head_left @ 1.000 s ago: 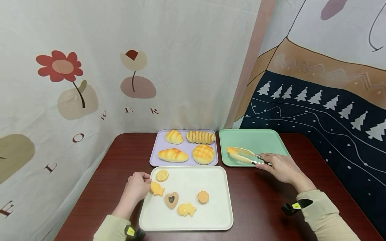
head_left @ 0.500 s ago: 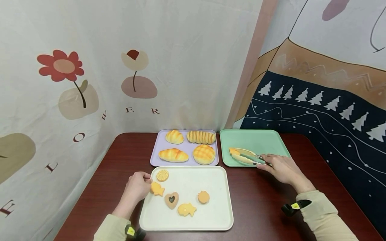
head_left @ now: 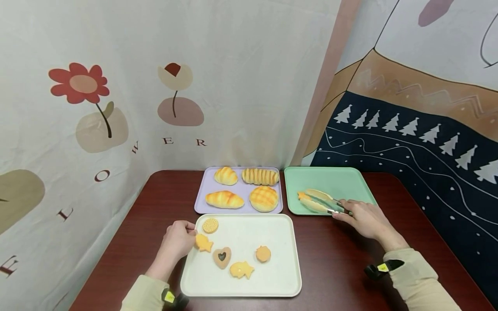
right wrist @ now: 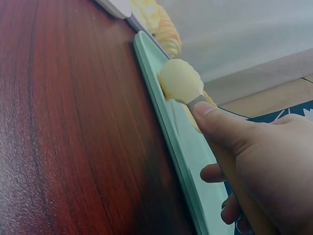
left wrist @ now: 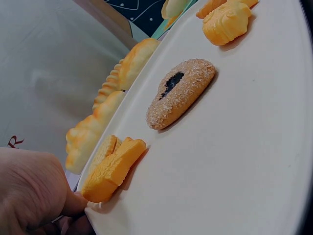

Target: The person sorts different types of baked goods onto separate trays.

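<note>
Your right hand (head_left: 365, 219) grips smooth-tipped tongs (head_left: 316, 206), long axis aimed left, an orange biscuit (head_left: 302, 195) (possibly pinched) at their tips, your left hand (head_left: 178, 239) pinching the round-cornered white tray (head_left: 268, 229).

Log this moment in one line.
left hand: grips rim of white tray; right hand: holds food tongs over green tray; orange cookie: at tong tips; heart cookie: on white tray
</note>
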Available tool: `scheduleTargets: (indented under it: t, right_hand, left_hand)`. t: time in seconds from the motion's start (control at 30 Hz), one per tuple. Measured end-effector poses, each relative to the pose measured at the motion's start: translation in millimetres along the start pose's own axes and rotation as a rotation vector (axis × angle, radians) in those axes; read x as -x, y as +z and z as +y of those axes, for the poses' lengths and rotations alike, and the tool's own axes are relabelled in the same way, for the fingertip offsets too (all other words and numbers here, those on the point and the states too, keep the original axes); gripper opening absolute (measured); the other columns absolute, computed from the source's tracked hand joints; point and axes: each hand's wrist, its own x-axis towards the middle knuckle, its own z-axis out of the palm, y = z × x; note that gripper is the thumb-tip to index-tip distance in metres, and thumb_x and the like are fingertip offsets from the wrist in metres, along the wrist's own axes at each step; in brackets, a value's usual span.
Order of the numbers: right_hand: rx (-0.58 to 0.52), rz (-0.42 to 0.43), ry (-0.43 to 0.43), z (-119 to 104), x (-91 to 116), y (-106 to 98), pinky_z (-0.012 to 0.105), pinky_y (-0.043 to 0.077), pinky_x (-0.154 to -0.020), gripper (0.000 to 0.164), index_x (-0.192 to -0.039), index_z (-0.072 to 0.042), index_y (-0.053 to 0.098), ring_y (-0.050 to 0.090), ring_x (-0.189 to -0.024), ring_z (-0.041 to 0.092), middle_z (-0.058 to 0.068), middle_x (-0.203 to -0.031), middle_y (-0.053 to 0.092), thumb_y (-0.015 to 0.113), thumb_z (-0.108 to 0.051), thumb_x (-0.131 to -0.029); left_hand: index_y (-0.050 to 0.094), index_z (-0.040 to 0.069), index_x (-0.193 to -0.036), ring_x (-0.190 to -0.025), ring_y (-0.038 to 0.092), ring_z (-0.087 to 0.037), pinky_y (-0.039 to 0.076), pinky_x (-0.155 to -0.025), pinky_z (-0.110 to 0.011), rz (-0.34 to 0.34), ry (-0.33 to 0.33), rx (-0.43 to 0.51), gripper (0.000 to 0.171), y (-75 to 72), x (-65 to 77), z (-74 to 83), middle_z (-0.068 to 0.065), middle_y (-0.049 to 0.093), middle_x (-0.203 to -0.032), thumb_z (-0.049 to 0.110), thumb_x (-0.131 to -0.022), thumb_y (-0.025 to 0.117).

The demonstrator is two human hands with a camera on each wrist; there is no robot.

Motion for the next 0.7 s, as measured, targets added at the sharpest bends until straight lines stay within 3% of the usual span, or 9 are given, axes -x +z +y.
scheduleTargets:
  t: [0.13, 0.3, 0.5, 0.7]
  right_hand:
    - [-0.019, 0.01, 0.006, -2.1, 2.7, -0.5, 0.054, 0.054, -0.084, 0.079, -0.144, 0.002, 0.063, 0.062, -0.091, 0.025, 0.01, -0.114, 0.071, 0.06, -0.065, -0.101]
    - [-0.034, 0.039, 0.001, -8.9, 9.9, -1.8, 0.053, 0.055, -0.081, 0.079, -0.142, 0.0, 0.065, 0.061, -0.087, 0.022, 0.006, -0.11, 0.071, 0.059, -0.066, -0.1]
    - [-0.06, 0.067, 0.0, -24.0, 20.1, -3.5, 0.037, 0.045, -0.066, 0.069, -0.136, -0.005, 0.067, 0.052, -0.075, 0.013, -0.008, -0.088, 0.058, 0.062, -0.064, -0.1]
    - [-0.084, 0.065, -0.017, -45.9, 30.9, -4.4, 0.039, 0.053, -0.071, 0.07, -0.139, -0.006, 0.067, 0.06, -0.082, 0.011, -0.009, -0.098, 0.065, 0.062, -0.064, -0.1]
  left_hand:
    - [0.073, -0.003, -0.108, -0.089, 0.065, -0.03, 0.056, -0.079, -0.048, 0.0, 0.002, -0.001, 0.017, -0.2, 0.0, 0.7, -0.015, 0.07, -0.099, 0.008, -0.097, 0.067]
    - [0.074, -0.002, -0.109, -0.09, 0.065, -0.03, 0.056, -0.08, -0.048, 0.0, -0.001, 0.002, 0.017, 0.0, 0.0, 1.8, -0.015, 0.071, -0.1, 0.009, -0.097, 0.067]
    - [0.074, -0.002, -0.107, -0.089, 0.065, -0.031, 0.055, -0.081, -0.049, -0.003, 0.005, -0.004, 0.017, -1.9, 0.0, 2.5, -0.014, 0.071, -0.097, 0.009, -0.096, 0.069]
    - [0.076, -0.001, -0.106, -0.087, 0.065, -0.029, 0.055, -0.08, -0.048, -0.011, 0.001, 0.011, 0.016, -3.9, -1.8, 0.9, -0.009, 0.071, -0.09, 0.01, -0.096, 0.072]
